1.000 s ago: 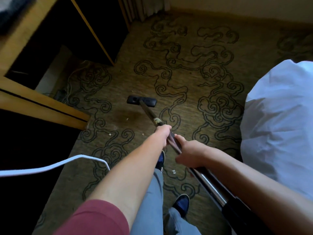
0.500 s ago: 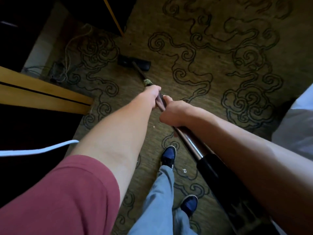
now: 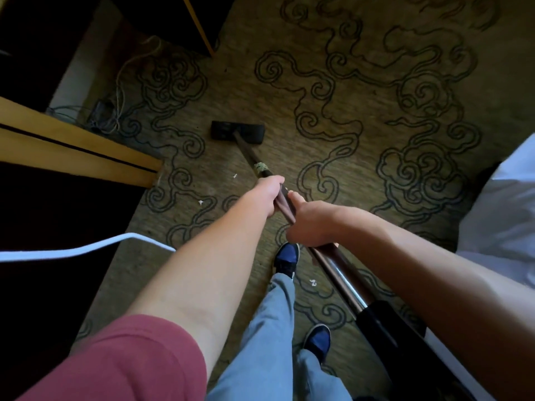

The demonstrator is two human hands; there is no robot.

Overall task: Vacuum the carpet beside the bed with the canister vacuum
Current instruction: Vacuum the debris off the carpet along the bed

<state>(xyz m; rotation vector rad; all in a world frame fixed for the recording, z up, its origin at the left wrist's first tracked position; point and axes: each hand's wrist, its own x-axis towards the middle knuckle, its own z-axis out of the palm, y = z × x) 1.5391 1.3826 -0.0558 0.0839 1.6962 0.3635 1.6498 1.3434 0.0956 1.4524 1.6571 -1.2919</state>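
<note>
Where the patterned carpet [image 3: 333,146] runs between the bed [image 3: 503,215] at its right edge and the wooden furniture [image 3: 81,146] at its left, the wand [image 3: 333,264] is laid with its long axis ahead and slightly leftward. The floor head [image 3: 237,132] is set flat on the pile, beyond both hands. The wand is clasped by the left hand [image 3: 267,195], nearer the head, and by the right hand [image 3: 311,225] just behind. White scraps [image 3: 200,202] are scattered left of the wand; no container is shown.

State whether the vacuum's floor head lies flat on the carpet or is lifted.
Flat: the floor head sits on the carpet, no gap showing.
</note>
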